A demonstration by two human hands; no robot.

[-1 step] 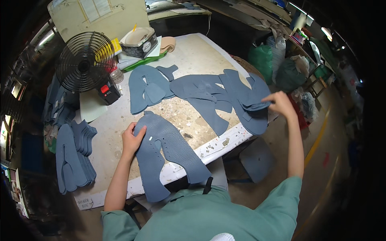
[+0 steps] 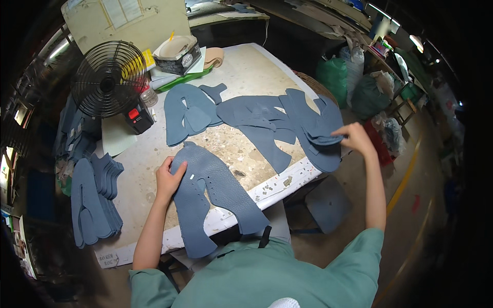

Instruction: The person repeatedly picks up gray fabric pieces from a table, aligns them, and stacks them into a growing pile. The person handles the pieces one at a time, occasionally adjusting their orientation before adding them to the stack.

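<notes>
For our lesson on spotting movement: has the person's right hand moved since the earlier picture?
Yes, slightly: the right hand now sits lower in the view, a little farther from the green sack.

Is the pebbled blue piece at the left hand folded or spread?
Spread: the pebbled blue piece lies with both legs apart, the left hand at its edge.

The left hand point(image 2: 170, 179) lies between eight and nine o'clock, thumb point(image 2: 181, 168) spread; how far its fingers curl is hard to tell. Its forearm point(image 2: 151, 231) slants from seven. The right hand point(image 2: 358, 138) pinches at three, right forearm point(image 2: 376, 190) nearly upright.
</notes>
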